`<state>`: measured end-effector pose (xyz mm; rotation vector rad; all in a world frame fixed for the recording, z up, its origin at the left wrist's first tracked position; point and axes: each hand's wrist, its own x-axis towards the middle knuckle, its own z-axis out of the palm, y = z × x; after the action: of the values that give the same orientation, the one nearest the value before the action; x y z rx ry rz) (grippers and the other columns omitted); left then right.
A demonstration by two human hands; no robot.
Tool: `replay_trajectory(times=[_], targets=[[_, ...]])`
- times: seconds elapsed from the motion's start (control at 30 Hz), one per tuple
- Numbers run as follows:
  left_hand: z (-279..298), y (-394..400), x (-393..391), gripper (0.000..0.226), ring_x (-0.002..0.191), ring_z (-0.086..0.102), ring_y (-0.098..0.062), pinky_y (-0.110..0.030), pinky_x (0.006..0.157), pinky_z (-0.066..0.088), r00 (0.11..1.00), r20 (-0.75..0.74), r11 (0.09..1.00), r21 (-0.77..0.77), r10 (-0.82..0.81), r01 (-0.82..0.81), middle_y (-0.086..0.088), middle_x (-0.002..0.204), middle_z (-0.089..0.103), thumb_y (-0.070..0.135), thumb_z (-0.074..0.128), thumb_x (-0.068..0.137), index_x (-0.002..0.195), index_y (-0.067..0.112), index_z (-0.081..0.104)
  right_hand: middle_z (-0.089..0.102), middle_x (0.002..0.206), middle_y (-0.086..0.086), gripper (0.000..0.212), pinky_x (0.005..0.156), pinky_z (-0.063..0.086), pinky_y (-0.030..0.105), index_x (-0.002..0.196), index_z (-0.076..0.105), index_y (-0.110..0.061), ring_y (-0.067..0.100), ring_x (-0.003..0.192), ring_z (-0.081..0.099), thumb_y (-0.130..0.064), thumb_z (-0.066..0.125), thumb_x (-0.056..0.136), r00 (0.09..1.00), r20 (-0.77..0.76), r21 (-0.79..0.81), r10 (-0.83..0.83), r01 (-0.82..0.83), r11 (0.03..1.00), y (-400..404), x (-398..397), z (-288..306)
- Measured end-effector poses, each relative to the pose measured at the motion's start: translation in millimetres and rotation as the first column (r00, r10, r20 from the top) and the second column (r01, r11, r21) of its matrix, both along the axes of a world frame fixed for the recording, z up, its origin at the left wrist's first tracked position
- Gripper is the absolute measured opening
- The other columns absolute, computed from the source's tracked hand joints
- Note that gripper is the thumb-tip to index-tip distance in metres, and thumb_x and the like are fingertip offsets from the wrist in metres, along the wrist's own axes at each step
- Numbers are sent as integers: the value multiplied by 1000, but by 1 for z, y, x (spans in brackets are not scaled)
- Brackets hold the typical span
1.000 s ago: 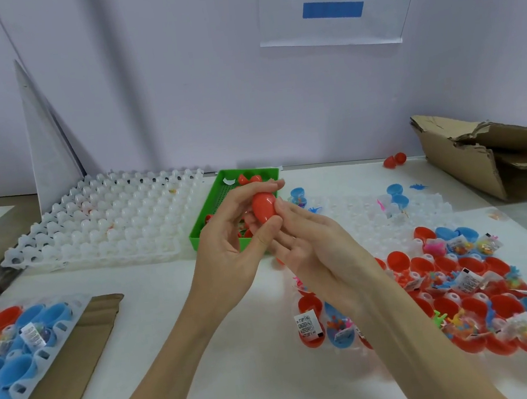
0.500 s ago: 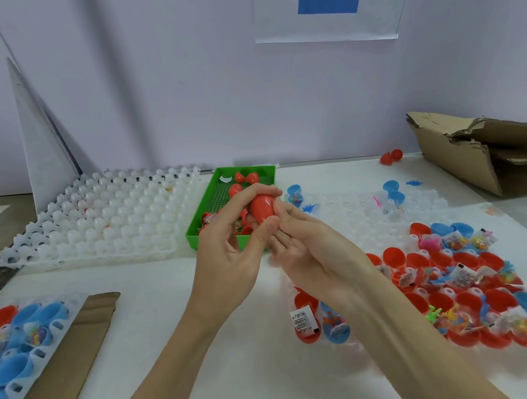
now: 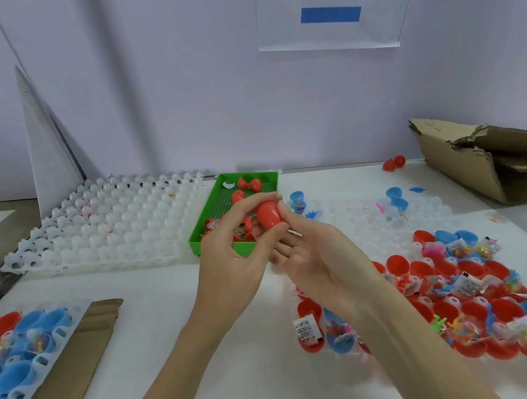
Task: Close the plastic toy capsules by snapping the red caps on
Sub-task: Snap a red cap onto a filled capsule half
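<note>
Gripping a red toy capsule point(image 3: 268, 215) at frame center, left hand point(image 3: 233, 261) and right hand point(image 3: 321, 264) pinch it above the green tray point(image 3: 201, 235).

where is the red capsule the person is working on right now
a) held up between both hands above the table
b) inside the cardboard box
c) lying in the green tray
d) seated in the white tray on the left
a: the red capsule is pinched between the left hand and the right hand, lifted in front of the green tray.
</note>
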<state>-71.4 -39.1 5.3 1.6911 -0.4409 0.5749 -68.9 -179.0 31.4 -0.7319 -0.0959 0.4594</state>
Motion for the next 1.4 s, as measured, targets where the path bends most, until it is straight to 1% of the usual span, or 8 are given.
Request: replay_trajectory(times=[0.1, 0.23, 0.53, 0.67, 0.87, 1.07, 1.23, 1.4], targets=[[2, 3, 0, 38, 120, 66, -20, -29, 102, 52, 996, 17, 996, -16, 87, -87, 12, 118, 74, 17, 86, 84, 118, 27, 74, 72, 113, 21, 41, 86, 59, 29, 122, 68, 6, 27, 108, 72, -21, 70, 92, 998, 47, 8, 36, -36, 999, -2, -1, 1], [3, 9, -2, 40, 115, 69, -25, -38, 99, 55, 981, 86, 984, 17, 174, -177, 12, 114, 76, 17, 90, 78, 114, 28, 76, 70, 118, 27, 34, 89, 58, 29, 115, 72, 8, 29, 114, 70, -20, 65, 97, 987, 143, -74, 77, -67, 995, -1, -3, 4], [5, 10, -4, 38, 110, 70, -17, -17, 93, 51, 945, 219, 963, 61, 244, -263, 11, 112, 76, 26, 88, 80, 115, 18, 77, 69, 122, 27, 43, 95, 57, 31, 120, 68, 10, 32, 119, 67, -25, 61, 96, 971, 236, -119, 42, -14, 993, 2, -6, 6], [5, 11, -5, 36, 106, 71, -16, -15, 90, 51, 918, 262, 943, 71, 298, -326, 15, 108, 75, 28, 89, 77, 110, 20, 78, 70, 120, 26, 40, 95, 57, 30, 115, 70, 8, 30, 118, 68, -26, 56, 99, 967, 255, -116, 21, 10, 993, 7, -7, 4], [2, 9, -3, 38, 105, 68, -13, -11, 86, 48, 886, 312, 892, 189, 342, -411, 14, 104, 74, 12, 93, 74, 109, 17, 77, 72, 111, 26, 43, 90, 59, 31, 113, 70, 11, 28, 108, 72, -25, 61, 92, 980, 200, -92, -19, 38, 995, 9, -6, 0], [1, 9, -3, 38, 104, 65, -11, -12, 86, 50, 879, 350, 876, 240, 324, -418, 13, 102, 73, 9, 93, 75, 109, 14, 77, 73, 101, 22, 36, 86, 59, 29, 104, 76, 8, 24, 100, 73, -24, 64, 90, 992, 126, -60, -12, 20, 998, 6, -5, -1], [2, 6, -3, 41, 106, 69, -19, -15, 89, 51, 897, 290, 895, 202, 334, -399, 11, 108, 74, 14, 92, 76, 114, 16, 77, 73, 111, 21, 34, 89, 58, 29, 110, 76, 5, 24, 107, 72, -24, 68, 93, 994, 109, -42, -12, 17, 999, 7, -4, -2], [6, 2, -8, 45, 111, 64, -14, -17, 93, 48, 909, 233, 897, 204, 345, -393, 14, 115, 74, 36, 85, 78, 120, 22, 75, 72, 122, 21, 30, 90, 58, 28, 110, 77, 0, 26, 116, 70, -23, 71, 93, 994, 111, -54, -11, 17, 998, 6, -3, -1]])
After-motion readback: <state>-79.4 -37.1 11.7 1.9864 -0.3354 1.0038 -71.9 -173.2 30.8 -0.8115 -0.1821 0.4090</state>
